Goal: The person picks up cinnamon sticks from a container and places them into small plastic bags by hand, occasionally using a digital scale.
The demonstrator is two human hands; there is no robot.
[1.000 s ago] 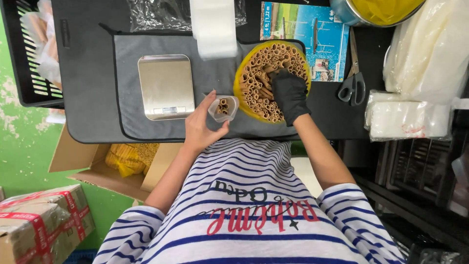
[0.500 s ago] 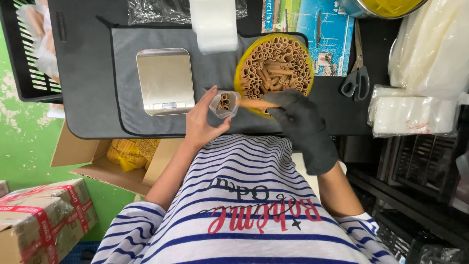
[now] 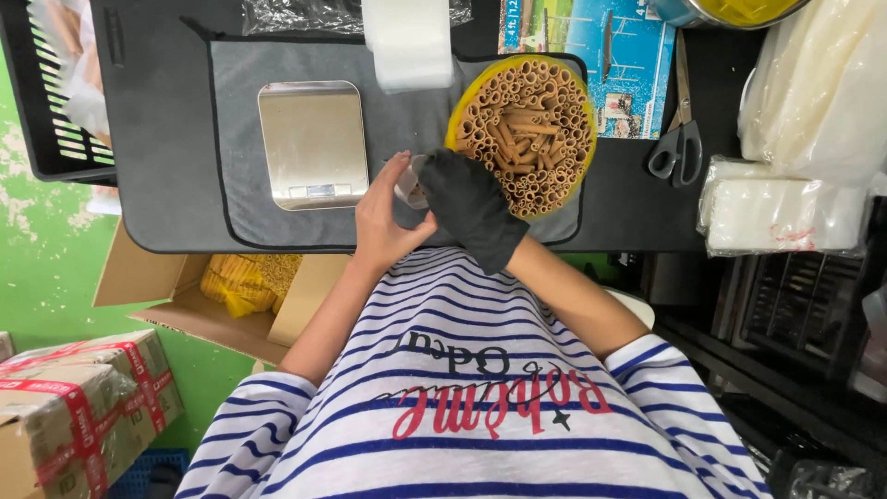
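Black-gloved right hand (image 3: 473, 205) covers most of a small clear container (image 3: 409, 185), hiding its contents. Bare left hand (image 3: 388, 222) grips that container's near side, both hands meeting over it, just beside the yellow tub of brown rolled sticks (image 3: 527, 129) on the table (image 3: 166, 148).

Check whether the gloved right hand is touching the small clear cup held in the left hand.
Touching. The head view shows the black-gloved right hand lying over the small clear cup, hiding most of it, while the left hand wraps it from the other side.

Black table (image 3: 166, 176): grey mat (image 3: 236, 139), scissors (image 3: 676, 148), plastic bags (image 3: 785, 212), possibly printed box (image 3: 614, 65).
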